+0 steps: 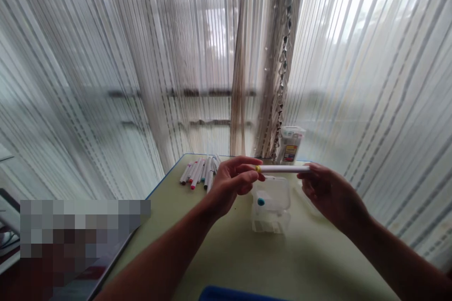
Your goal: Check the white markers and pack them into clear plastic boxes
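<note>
A white marker [284, 169] with a yellow end lies level in the air between my two hands. My left hand [233, 178] pinches the yellow end, and my right hand [326, 188] has its fingers closed on the opposite end. Below the marker, a clear plastic box [270, 221] stands on the table with its lid raised. A teal cap-like piece [261, 201] shows at the box's left side; whether it is inside or on the lid I cannot tell. To the left of my left hand lies a pile of white markers [197, 171] with coloured ends, partly hidden by that hand.
The pale green table [226, 254] has a blue edge. At its back stands a clear container [292, 146] with a label, before the sheer curtains [197, 56]. Another clear plastic piece [309, 197] lies partly behind my right hand. A blue object [236, 294] shows at the front.
</note>
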The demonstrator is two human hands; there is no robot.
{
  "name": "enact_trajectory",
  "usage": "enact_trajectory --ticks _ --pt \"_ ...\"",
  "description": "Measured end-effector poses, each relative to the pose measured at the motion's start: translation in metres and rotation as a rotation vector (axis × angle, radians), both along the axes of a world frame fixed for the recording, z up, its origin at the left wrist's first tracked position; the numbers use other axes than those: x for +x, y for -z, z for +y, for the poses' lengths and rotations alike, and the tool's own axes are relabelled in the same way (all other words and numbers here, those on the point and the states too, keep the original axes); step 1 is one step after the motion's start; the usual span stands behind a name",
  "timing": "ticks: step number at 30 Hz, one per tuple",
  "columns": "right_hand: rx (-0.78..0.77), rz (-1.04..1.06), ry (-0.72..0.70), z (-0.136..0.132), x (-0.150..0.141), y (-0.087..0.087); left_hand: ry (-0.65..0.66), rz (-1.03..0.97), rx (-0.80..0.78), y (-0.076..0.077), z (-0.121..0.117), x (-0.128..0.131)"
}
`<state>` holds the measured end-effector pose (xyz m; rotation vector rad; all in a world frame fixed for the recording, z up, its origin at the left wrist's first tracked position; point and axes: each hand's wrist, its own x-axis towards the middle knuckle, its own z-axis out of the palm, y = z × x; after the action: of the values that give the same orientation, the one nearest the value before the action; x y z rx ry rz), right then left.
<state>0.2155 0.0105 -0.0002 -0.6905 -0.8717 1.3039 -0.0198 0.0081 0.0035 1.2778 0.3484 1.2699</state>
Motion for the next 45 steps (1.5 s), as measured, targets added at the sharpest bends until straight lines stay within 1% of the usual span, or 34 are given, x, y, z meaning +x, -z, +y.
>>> enact_trajectory --ticks 5,8,10,13,15,17,22,25,30,34,39,43,45 --pt "0.033 -0.033 -0.011 0.003 0.001 0.002 -0.029 -0.020 -0.001 0.001 0.001 0.000" --pt "0.070 -0.065 0.001 0.002 0.001 0.002 -0.069 0.012 -0.010 0.000 0.001 0.001" --pt "0.099 -0.080 0.020 0.000 0.000 0.002 -0.120 0.060 -0.007 0.000 0.001 0.002" --pt "0.144 -0.083 0.017 -0.004 -0.003 -0.001 -0.234 0.111 -0.018 -0.001 0.003 0.003" --pt "0.184 -0.083 -0.028 -0.008 -0.005 -0.003 -0.292 0.085 -0.035 -0.002 0.005 0.002" --pt "0.219 -0.080 -0.086 -0.010 -0.006 -0.005 -0.319 0.037 -0.074 -0.002 0.009 0.001" --pt "0.278 -0.031 -0.169 -0.013 -0.004 -0.008 -0.298 -0.070 -0.197 -0.003 0.014 -0.004" --pt "0.286 -0.034 -0.198 -0.014 -0.001 -0.009 -0.269 -0.118 -0.222 -0.004 0.014 -0.005" --pt "0.283 -0.035 -0.222 -0.015 -0.001 -0.010 -0.247 -0.122 -0.233 -0.006 0.012 -0.004" --pt "0.293 -0.039 -0.228 -0.017 -0.001 -0.010 -0.267 -0.095 -0.213 -0.004 0.013 -0.004" --pt "0.269 -0.072 -0.193 -0.017 -0.003 -0.010 -0.295 -0.035 -0.160 -0.003 0.012 -0.001" --pt "0.243 -0.101 -0.129 -0.015 -0.003 -0.008 -0.312 -0.007 -0.072 -0.003 0.010 0.002" --pt "0.214 -0.103 -0.078 -0.013 -0.002 -0.007 -0.280 0.004 -0.029 -0.002 0.007 0.002"
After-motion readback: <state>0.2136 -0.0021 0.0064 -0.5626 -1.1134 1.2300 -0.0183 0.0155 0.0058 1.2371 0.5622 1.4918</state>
